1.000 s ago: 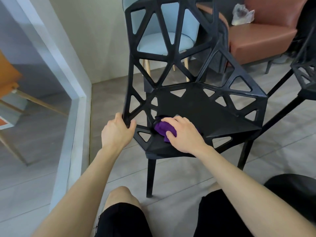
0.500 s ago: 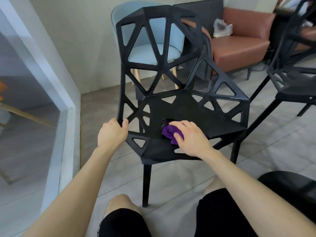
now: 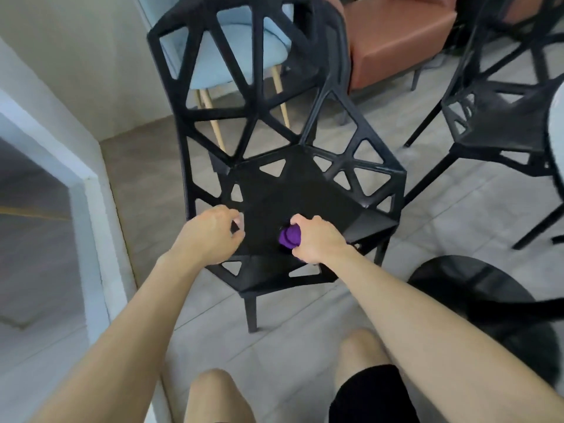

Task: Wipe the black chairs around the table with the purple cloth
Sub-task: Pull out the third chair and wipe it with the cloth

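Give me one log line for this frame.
step: seat wipe | right hand: grips purple cloth over black chair seat | left hand: at seat's left edge, grip unclear

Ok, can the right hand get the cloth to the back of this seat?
Probably yes: the right hand grips the purple cloth near the front of the seat, whose surface ahead lies bare to the backrest.

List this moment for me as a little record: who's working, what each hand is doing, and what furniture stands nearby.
Worker: a person, seen from a head-worn camera
Right hand: grips the bunched purple cloth on the seat of the near black chair
Left hand: fingers curled at the seat's left edge; grip unclear
Nearby: second black chair to the right; light blue chair and brown sofa behind
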